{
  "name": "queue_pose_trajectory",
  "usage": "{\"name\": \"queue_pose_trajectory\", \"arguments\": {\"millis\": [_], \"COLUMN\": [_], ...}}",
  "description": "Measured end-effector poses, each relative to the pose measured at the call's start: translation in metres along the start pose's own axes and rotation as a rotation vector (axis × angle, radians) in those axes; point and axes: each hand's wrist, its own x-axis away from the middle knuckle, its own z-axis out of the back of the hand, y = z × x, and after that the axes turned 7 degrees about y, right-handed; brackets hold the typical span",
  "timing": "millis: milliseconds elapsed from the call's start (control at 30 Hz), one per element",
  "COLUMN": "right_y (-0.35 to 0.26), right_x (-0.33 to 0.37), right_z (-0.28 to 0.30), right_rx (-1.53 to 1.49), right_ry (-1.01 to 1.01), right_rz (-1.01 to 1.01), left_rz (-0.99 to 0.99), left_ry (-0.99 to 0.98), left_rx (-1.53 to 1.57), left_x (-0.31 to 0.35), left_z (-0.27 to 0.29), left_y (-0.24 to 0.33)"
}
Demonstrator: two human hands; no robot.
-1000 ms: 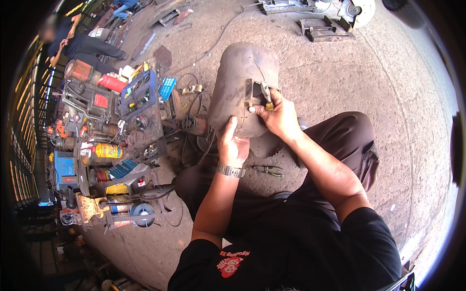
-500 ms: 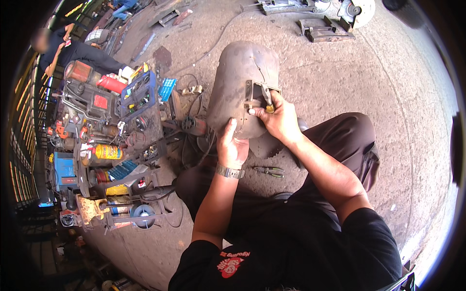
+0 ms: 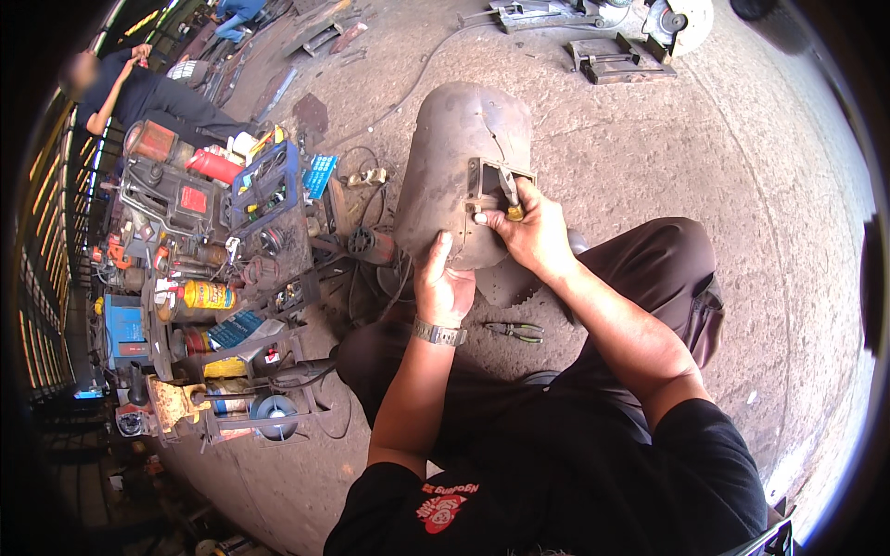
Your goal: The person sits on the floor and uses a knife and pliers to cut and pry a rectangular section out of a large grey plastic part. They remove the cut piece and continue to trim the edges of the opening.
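A worn grey-brown welding mask is held up in front of me, with a rectangular window frame on its face and a crack above that frame. My left hand grips its lower edge, thumb on the outer face and fingers hidden beneath. At the window, my right hand is closed round pliers with a yellow grip. The metal jaws lie across the opening, and my right thumb presses by the frame's lower corner. A second pair of pliers, with dark and green handles, lies on the floor between my legs.
On the left stands a crowded workbench with a blue toolbox, a yellow can and power tools. A cut-off saw and metal stands sit far right. A cable crosses the floor. Another person is at far left.
The mask and both hands have shifted very slightly, with the same holds. At far left the other person's hands have moved up and to the right.
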Motion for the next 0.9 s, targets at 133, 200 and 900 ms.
{"name": "queue_pose_trajectory", "arguments": {"millis": [133,200,900], "right_y": [0.003,-0.001,-0.008], "right_x": [0.0,0.0,0.003], "right_z": [-0.001,0.0,0.001], "right_rx": [-0.025,-0.03,-0.086], "right_ry": [0.004,0.002,0.027], "right_rz": [0.007,0.008,0.015], "left_rz": [-0.059,-0.083,-0.103], "left_ry": [0.009,0.017,0.014], "left_rx": [-0.063,-0.109,-0.059], "left_x": [0.002,0.003,0.005], "left_z": [-0.004,-0.004,-0.009], "left_y": [0.0,-0.001,0.002]}}
